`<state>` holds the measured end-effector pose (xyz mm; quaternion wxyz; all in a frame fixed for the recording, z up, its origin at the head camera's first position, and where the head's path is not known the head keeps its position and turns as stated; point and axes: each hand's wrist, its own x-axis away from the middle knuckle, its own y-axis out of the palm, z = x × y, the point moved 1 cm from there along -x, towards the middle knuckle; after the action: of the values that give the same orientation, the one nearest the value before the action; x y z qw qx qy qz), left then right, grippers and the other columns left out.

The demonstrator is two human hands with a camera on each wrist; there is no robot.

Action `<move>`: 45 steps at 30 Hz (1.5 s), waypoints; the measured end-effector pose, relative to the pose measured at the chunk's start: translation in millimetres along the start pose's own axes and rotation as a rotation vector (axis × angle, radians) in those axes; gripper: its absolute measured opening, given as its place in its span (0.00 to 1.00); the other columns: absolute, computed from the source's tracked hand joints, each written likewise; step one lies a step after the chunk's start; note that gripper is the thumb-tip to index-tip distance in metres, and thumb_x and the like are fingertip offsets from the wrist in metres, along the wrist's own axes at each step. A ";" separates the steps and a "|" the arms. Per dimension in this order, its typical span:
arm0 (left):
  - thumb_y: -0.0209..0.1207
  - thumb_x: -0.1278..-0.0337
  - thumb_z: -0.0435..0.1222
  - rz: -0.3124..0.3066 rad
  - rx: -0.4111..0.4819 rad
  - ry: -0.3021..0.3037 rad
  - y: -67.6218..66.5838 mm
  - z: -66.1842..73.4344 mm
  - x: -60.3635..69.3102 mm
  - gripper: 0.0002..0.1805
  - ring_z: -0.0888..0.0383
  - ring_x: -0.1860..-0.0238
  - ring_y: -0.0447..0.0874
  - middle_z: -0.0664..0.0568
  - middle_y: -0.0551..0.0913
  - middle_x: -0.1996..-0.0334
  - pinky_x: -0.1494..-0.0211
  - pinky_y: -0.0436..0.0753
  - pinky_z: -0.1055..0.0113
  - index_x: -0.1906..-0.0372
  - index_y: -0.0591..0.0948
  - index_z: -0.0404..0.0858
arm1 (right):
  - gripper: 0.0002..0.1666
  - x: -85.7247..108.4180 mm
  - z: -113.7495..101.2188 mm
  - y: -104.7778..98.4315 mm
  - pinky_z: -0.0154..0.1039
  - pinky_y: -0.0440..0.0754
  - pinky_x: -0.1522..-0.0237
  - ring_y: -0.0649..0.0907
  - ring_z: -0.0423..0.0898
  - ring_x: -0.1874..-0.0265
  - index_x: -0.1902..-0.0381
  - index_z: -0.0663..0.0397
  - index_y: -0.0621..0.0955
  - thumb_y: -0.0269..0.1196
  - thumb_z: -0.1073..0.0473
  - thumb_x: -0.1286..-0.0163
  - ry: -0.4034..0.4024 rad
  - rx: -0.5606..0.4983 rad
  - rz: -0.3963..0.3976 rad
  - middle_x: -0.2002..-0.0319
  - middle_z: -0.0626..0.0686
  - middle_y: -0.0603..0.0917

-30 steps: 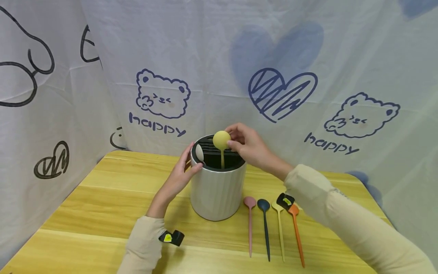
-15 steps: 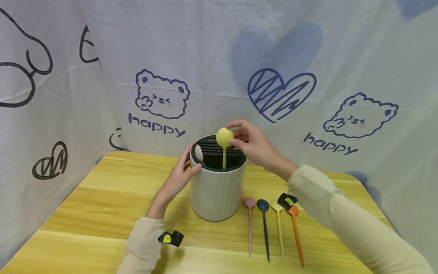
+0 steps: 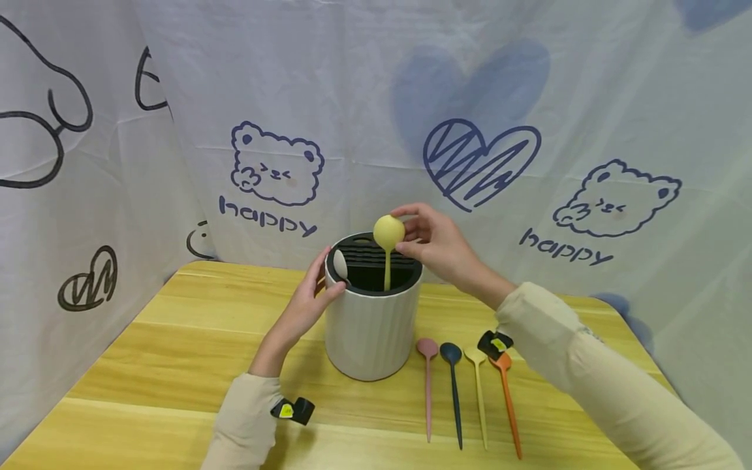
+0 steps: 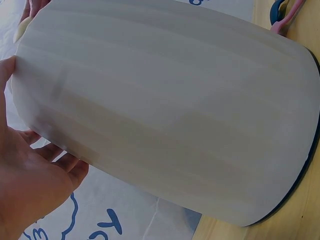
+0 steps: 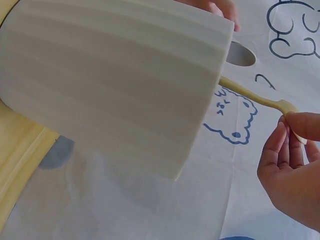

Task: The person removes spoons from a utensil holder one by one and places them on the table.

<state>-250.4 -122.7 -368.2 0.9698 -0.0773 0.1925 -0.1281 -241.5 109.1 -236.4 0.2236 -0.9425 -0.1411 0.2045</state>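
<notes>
A ribbed white utensil holder (image 3: 373, 339) with a black slotted lid stands upright on the table. My left hand (image 3: 305, 301) holds it at the upper left, thumb near the front rim and fingers against the side, as the left wrist view shows. With thumb and fingertips, my right hand (image 3: 437, 245) pinches the round head of a yellow spoon (image 3: 388, 233). Its handle (image 5: 247, 93) runs down into the lid's large front opening; the lower end is hidden inside. A white spoon (image 3: 340, 264) leans at the left of that opening, its handle out of sight.
On the wooden table (image 3: 147, 365), right of the holder, lie a pink spoon (image 3: 427, 347), a dark blue spoon (image 3: 451, 354), another yellow spoon (image 3: 475, 356) and an orange spoon (image 3: 502, 362), side by side. Printed cloth (image 3: 376, 98) hangs behind and at the sides.
My right hand has shifted slightly right and up, and the yellow spoon's head with it. The left hand and the holder stay nearly where they were.
</notes>
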 end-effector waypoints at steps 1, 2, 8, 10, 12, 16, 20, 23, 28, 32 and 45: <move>0.54 0.36 0.45 -0.001 0.001 0.000 0.1 0.1 0.0 0.43 0.45 0.28 0.52 0.42 0.52 0.26 0.28 0.52 0.46 0.23 0.47 0.39 | 0.27 -0.1 -0.4 -0.8 0.39 0.81 0.55 0.80 0.52 0.60 0.40 0.64 0.73 0.62 0.76 0.38 -0.002 -0.002 0.004 0.54 0.62 0.81; 0.54 0.36 0.45 -0.002 0.001 0.000 0.2 0.2 -0.1 0.43 0.45 0.28 0.52 0.42 0.51 0.26 0.28 0.52 0.46 0.23 0.47 0.39 | 0.27 -0.1 -1.3 -1.6 0.39 0.81 0.55 0.81 0.52 0.60 0.40 0.63 0.73 0.62 0.76 0.38 0.000 -0.009 0.008 0.54 0.62 0.81; 0.53 0.36 0.42 -0.005 0.002 0.005 0.1 -1.4 -1.0 0.42 0.45 0.27 0.51 0.42 0.51 0.25 0.28 0.52 0.46 0.23 0.47 0.39 | 0.28 -2.6 -6.9 -7.6 0.36 0.82 0.57 0.81 0.51 0.61 0.41 0.63 0.73 0.63 0.76 0.39 -0.041 -0.046 0.051 0.55 0.63 0.81; 0.53 0.35 0.42 -0.005 0.000 0.004 0.0 -2.0 -1.0 0.42 0.45 0.27 0.51 0.42 0.51 0.25 0.28 0.52 0.46 0.23 0.47 0.39 | 0.28 -3.3 -9.1 -10.2 0.34 0.82 0.58 0.81 0.50 0.62 0.42 0.65 0.73 0.64 0.77 0.40 -0.068 -0.053 0.070 0.55 0.63 0.82; 0.53 0.35 0.43 -0.006 0.001 0.004 -0.1 -2.1 -0.5 0.42 0.45 0.27 0.51 0.42 0.50 0.25 0.28 0.52 0.46 0.23 0.47 0.40 | 0.27 -3.6 -11.4 -13.3 0.34 0.82 0.57 0.81 0.50 0.63 0.42 0.66 0.74 0.64 0.77 0.40 -0.092 -0.048 0.089 0.55 0.63 0.82; 0.53 0.36 0.44 -0.003 -0.006 0.002 0.2 -1.3 0.7 0.42 0.45 0.27 0.50 0.43 0.50 0.25 0.27 0.51 0.46 0.23 0.47 0.40 | 0.27 -4.7 -16.2 -20.5 0.33 0.82 0.56 0.81 0.47 0.63 0.41 0.66 0.74 0.64 0.76 0.40 -0.116 -0.064 0.119 0.54 0.63 0.82; 0.53 0.36 0.43 0.000 -0.012 0.003 0.4 -0.7 1.2 0.42 0.45 0.27 0.50 0.44 0.50 0.25 0.27 0.51 0.46 0.23 0.47 0.40 | 0.28 -5.3 -21.7 -27.7 0.34 0.81 0.54 0.82 0.46 0.62 0.40 0.66 0.74 0.63 0.77 0.40 -0.115 -0.118 0.141 0.52 0.63 0.81; 0.53 0.36 0.43 0.001 -0.011 0.004 0.3 -0.3 1.4 0.42 0.45 0.27 0.50 0.44 0.50 0.25 0.27 0.51 0.46 0.23 0.47 0.39 | 0.29 -5.3 -25.6 -32.5 0.34 0.81 0.54 0.82 0.46 0.61 0.39 0.66 0.74 0.63 0.77 0.39 -0.103 -0.156 0.159 0.54 0.61 0.81; 0.52 0.36 0.43 -0.001 -0.012 0.008 0.2 -0.3 0.8 0.41 0.44 0.27 0.49 0.43 0.49 0.25 0.27 0.51 0.46 0.23 0.47 0.40 | 0.29 -5.9 -31.5 -40.3 0.34 0.81 0.56 0.82 0.46 0.61 0.38 0.64 0.74 0.62 0.76 0.39 -0.099 -0.218 0.186 0.57 0.55 0.82; 0.52 0.35 0.42 -0.001 -0.010 0.009 0.1 -0.7 -0.4 0.41 0.45 0.27 0.49 0.43 0.49 0.25 0.27 0.51 0.47 0.23 0.47 0.40 | 0.29 -5.9 -34.9 -46.4 0.33 0.81 0.56 0.81 0.48 0.59 0.38 0.63 0.74 0.62 0.75 0.38 -0.099 -0.270 0.185 0.57 0.54 0.81; 0.52 0.35 0.41 -0.003 -0.003 0.001 0.2 0.1 1.7 0.41 0.44 0.26 0.48 0.42 0.49 0.25 0.28 0.52 0.47 0.23 0.47 0.39 | 0.30 2.6 -32.0 -48.8 0.35 0.80 0.54 0.78 0.51 0.55 0.35 0.60 0.72 0.62 0.71 0.36 0.021 -0.337 0.115 0.52 0.57 0.79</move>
<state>-248.8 -123.0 -368.7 0.9694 -0.0789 0.1929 -0.1294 -233.4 140.4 -187.7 0.0520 -0.9753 -0.1166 0.1805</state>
